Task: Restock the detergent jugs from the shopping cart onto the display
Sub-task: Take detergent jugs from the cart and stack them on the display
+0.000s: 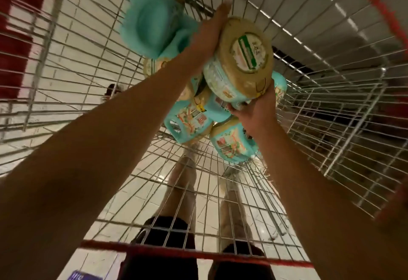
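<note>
Now | detergent jug | left hand pressing side | right hand gripping underneath

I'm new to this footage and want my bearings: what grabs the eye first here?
Inside a silver wire shopping cart, the left hand presses flat against, and the right hand grips from below, a teal detergent jug with a round tan cap at centre. More teal jugs lie on the cart floor beneath it, and a blurred teal jug sits upper left.
</note>
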Demonstrator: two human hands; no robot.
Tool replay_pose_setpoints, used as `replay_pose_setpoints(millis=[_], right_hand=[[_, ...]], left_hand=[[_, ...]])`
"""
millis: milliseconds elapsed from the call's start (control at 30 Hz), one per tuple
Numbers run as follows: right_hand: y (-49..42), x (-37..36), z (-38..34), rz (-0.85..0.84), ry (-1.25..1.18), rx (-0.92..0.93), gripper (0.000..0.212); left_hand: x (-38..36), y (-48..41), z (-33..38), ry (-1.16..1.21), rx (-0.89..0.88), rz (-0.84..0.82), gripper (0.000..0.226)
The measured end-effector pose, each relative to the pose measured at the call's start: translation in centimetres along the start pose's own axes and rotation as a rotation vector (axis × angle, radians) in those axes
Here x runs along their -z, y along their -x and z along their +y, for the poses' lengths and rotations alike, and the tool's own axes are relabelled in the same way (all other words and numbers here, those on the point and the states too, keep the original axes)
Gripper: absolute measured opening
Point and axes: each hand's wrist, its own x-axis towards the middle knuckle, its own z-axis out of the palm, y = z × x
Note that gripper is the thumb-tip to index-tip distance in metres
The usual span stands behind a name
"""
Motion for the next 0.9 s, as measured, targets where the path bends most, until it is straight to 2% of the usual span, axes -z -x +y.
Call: replay_pose_setpoints(millis=[100,167,233,300,333,433,500,600,633,667,733,767,800,867,900], right_hand=[[4.2,0.4,-2.4,-0.043,0.114,-0.058,0.055],[7.1,0.9,-4.1,-0.059,0.204,-0.032,0.042],[10.3,1.8,-6.0,-0.089,0.273,-0.026,0.045],[13.1,2.8,-7.6,-0.081,0.35,0.0,0.035],[14.6,3.3,-8.4,-0.096,0.402,0.036,0.038],[18.9,5.1,-10.0,-0.199,0.472,-0.022,0.065],[21.8,6.3,-10.5,-0.295,0.596,-0.015,0.086],[25.7,7.8,-10.8,-0.393,0.731,0.006,0.119],[26.9,8.1,-11.1,-0.397,0.74,0.023,0.126],[27.8,8.3,-11.4,-0.391,0.747,0.059,0.13],[29.5,9.2,-12.4,-0.331,0.786,0.12,0.127],[30.3,9.7,-12.9,-0.294,0.812,0.141,0.118],[30.8,10.4,-13.3,-0.276,0.813,0.163,0.106],[31.8,12.1,-14.2,-0.301,0.744,0.208,0.084],[32.3,12.9,-14.6,-0.321,0.699,0.222,0.08]], left_hand=[[-0.2,4.2,2.0,0.021,-0.025,-0.019,0.064],[-0.4,7.3,2.9,0.002,-0.083,-0.048,0.064],[-0.8,10.5,3.6,-0.002,-0.125,-0.079,0.065],[-1.6,13.5,3.7,0.028,-0.143,-0.073,0.066],[-2.0,14.8,3.6,0.051,-0.151,-0.048,0.066],[-3.6,18.2,3.5,0.196,-0.116,0.013,0.065],[-4.6,20.2,3.4,0.314,-0.072,-0.017,0.076],[-6.0,23.4,2.2,0.413,0.017,-0.102,0.081],[-6.6,24.9,1.7,0.417,0.043,-0.146,0.077],[-7.8,26.4,1.1,0.399,0.063,-0.202,0.064],[-10.1,28.9,0.0,0.303,0.057,-0.17,0.039],[-11.2,29.6,-0.5,0.284,0.057,-0.069,0.041],[-12.1,30.2,-0.7,0.301,0.081,-0.019,0.055],[-13.4,31.5,-0.5,0.328,0.113,-0.176,0.08],[-14.1,31.6,-0.2,0.349,0.138,-0.251,0.08]])
